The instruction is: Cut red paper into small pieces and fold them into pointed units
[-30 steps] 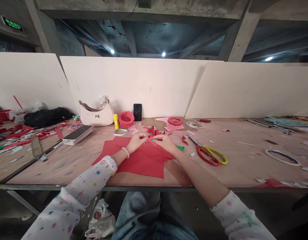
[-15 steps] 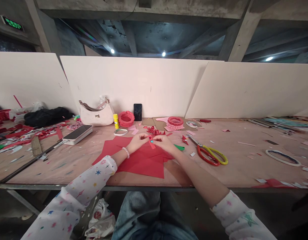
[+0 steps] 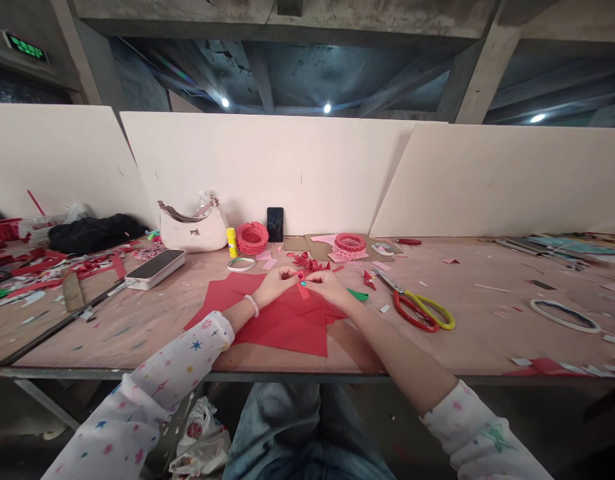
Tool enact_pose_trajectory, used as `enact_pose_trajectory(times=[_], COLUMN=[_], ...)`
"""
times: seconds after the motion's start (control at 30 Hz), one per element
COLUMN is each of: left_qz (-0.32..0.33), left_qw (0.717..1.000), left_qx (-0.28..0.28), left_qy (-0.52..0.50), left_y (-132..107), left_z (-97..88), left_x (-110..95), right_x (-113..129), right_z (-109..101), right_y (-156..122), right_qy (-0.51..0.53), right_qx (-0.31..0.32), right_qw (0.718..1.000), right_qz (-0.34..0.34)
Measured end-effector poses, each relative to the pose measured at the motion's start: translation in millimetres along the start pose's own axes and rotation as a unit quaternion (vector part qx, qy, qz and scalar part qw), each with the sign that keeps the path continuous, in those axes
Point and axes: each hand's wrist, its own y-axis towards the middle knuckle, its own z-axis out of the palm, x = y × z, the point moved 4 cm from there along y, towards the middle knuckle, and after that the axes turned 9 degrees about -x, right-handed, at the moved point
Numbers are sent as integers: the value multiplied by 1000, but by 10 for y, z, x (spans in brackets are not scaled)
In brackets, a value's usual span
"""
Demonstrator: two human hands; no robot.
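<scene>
On the plywood work surface (image 3: 437, 353), the left hand (image 3: 273, 285) and right hand (image 3: 331, 287) are pinching a narrow red paper strip (image 3: 303, 291) between closed fingers, holding it steady above loose red paper sheets (image 3: 282, 327).

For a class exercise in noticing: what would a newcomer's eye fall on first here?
Large red paper sheets lie on the plywood table, where the left hand and right hand pinch a small red paper strip. Behind them, a red paper ring stands beside a black phone. Red-and-yellow-handled scissors lie rightward.

Scissors (image 3: 414, 311), handbag (image 3: 193, 230) — probably a glue stick (image 3: 231, 243)
</scene>
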Motion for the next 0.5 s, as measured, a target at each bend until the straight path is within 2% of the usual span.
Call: enact_pose_trajectory(times=[0.5], left_qz=[4], left_qw=[1000], left_qx=[0], left_qy=[-6], left_y=[-3], left_z=[5], left_x=[7], right_x=[7], right_z=[5], right_y=[-7], right_qy=[-2], right_qx=[5], right_qw=[1000], right_qz=[-6])
